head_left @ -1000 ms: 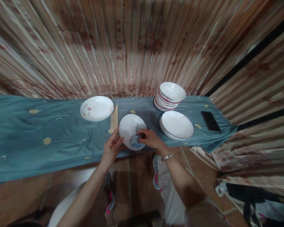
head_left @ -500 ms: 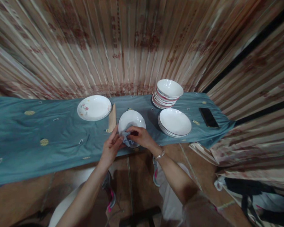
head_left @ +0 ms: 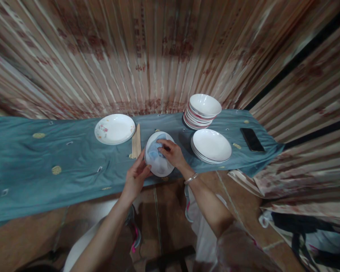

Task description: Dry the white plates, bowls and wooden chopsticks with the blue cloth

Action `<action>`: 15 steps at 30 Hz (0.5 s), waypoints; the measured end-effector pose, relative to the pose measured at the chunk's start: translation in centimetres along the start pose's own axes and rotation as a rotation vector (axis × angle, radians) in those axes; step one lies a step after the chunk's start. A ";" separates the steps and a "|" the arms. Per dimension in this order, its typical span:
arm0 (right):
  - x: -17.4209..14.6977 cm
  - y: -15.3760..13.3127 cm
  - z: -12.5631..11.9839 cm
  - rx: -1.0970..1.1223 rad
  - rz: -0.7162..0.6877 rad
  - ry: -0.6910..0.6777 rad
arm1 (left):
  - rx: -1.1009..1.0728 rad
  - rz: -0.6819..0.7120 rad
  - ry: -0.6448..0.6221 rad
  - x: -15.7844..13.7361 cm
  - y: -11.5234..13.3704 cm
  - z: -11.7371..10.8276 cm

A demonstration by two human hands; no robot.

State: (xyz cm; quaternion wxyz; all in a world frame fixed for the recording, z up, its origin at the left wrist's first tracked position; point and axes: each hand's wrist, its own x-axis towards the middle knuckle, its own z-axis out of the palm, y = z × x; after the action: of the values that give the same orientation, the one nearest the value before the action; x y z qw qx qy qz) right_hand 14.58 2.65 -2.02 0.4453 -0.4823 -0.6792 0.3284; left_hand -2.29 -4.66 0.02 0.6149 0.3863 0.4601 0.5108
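Note:
A white bowl (head_left: pixel 162 167) with a dark rim is in front of me, near the table's front edge. My left hand (head_left: pixel 136 176) grips its left side, thumb on the near rim and fingers around the outside. Inside the bowl, my right hand (head_left: pixel 170 152) pinches a light blue cloth (head_left: pixel 155 148) that lies bunched against the inner far-left wall. Just left of the bowl lies a row of several wooden chopsticks (head_left: pixel 136 140). The bowl's underside is hidden, so I cannot tell if it touches the table.
White oval plates (head_left: pixel 116 129) with a flower print lie at the left. To the right stand a stack of bowls (head_left: pixel 205 105) and a stack of plates (head_left: pixel 212 145). A black phone (head_left: pixel 252 139) lies farther right on the teal tablecloth (head_left: pixel 79 158). A pleated curtain (head_left: pixel 158 75) hangs behind.
My right hand has moved the cloth from the near side of the bowl up to its far-left side. My left hand still grips the bowl, which looks slightly more tilted.

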 end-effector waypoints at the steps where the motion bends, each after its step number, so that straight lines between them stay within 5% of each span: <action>1: 0.1 0.1 -0.1 -0.028 -0.007 0.009 | -0.003 0.001 0.003 0.0 0.0 0.0; 15: -1.2 1.7 -1.6 -0.392 -0.014 0.006 | 0.008 0.010 0.000 0.0 -0.2 -0.1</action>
State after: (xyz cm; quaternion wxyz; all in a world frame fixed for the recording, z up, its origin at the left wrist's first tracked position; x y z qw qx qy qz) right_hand 16.82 2.11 -3.26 0.3471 -0.5560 -0.7322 0.1852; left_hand -2.31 -4.64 -0.16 0.6106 0.3911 0.4602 0.5123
